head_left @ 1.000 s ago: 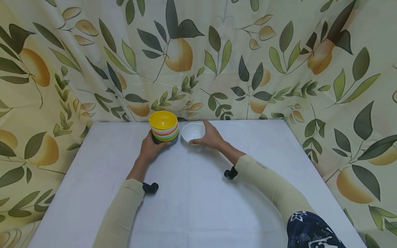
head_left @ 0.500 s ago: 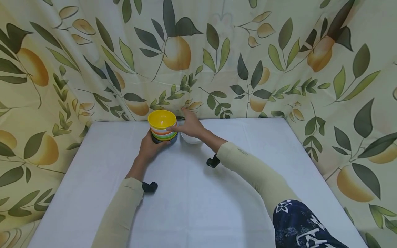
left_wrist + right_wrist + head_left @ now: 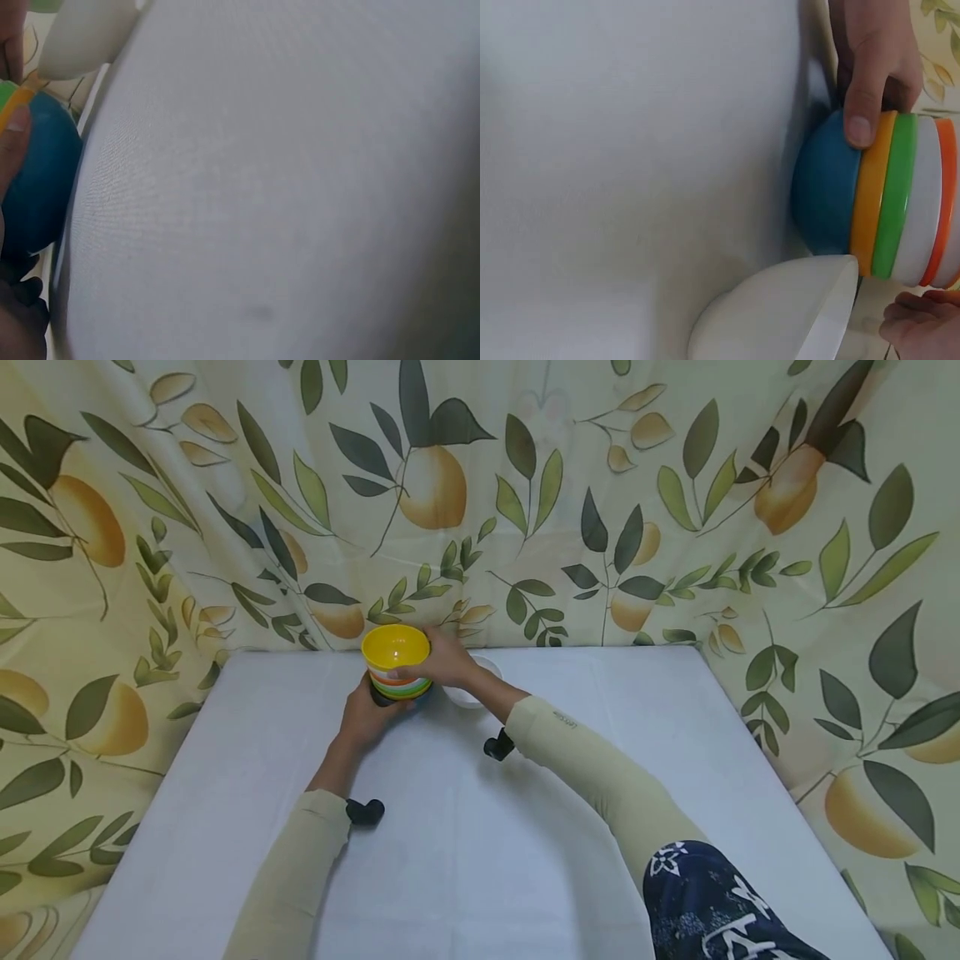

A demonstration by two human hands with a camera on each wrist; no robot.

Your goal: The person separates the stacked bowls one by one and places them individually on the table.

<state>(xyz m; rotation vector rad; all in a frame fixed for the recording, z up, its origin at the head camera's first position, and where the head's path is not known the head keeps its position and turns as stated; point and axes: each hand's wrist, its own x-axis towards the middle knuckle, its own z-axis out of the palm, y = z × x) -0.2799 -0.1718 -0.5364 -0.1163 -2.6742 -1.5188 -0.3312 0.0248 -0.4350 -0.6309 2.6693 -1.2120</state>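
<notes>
A stack of nested bowls stands at the far side of the table, with a yellow bowl [image 3: 395, 647] on top. My left hand [image 3: 366, 714] grips the stack low down. In the right wrist view its thumb lies over the rim of the blue bottom bowl [image 3: 821, 187], beside orange, green [image 3: 900, 195] and white rims. From the right, my right hand [image 3: 450, 662] holds the upper stack at the yellow bowl, thumb in front; its other fingers are mostly hidden behind. A separate white bowl [image 3: 772, 311] sits just right of the stack, partly covered by my right wrist in the head view.
A white cloth covers the table [image 3: 465, 843]. Directly behind its far edge hangs a curtain [image 3: 525, 527] printed with fruit and leaves. Small black wrist cameras sit on both beige sleeves [image 3: 592, 760].
My right hand has let go of the white bowl and moved left onto the top of the stack, where it now holds the yellow bowl. The left hand has stayed on the stack.
</notes>
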